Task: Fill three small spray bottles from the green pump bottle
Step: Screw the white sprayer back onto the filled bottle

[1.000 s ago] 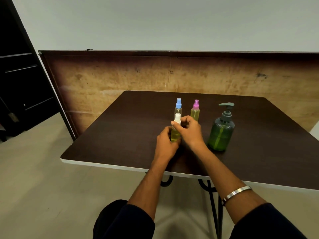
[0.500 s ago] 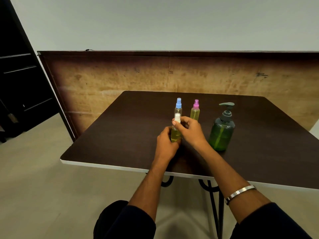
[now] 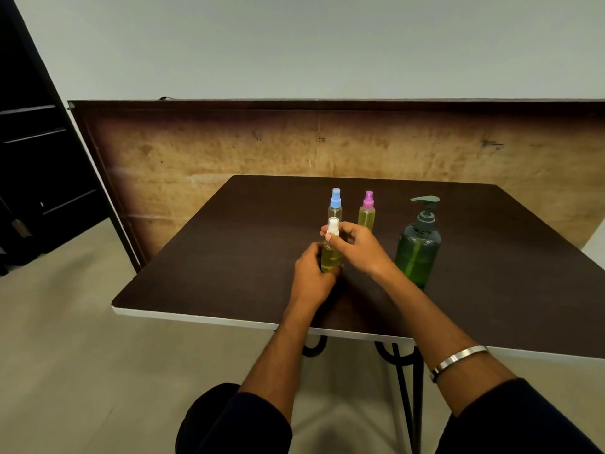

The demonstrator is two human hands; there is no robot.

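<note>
A small spray bottle with a white cap (image 3: 330,257), holding yellow-green liquid, stands on the dark table (image 3: 229,257). My left hand (image 3: 312,276) grips its body from the left. My right hand (image 3: 357,249) pinches the white cap with thumb and fingers. Just behind stand a blue-capped spray bottle (image 3: 335,208) and a pink-capped spray bottle (image 3: 367,213), the pink one showing yellow liquid. The green pump bottle (image 3: 418,247) stands upright to the right of my right hand.
A worn wooden board (image 3: 327,149) stands upright behind the table. A dark shelf unit (image 3: 36,158) is at the far left. The table's white front edge (image 3: 196,317) runs below my forearms, with black metal legs underneath.
My right hand's fingers have shifted slightly on the white cap. The bottle stays in place in my left hand; the other bottles have not moved.
</note>
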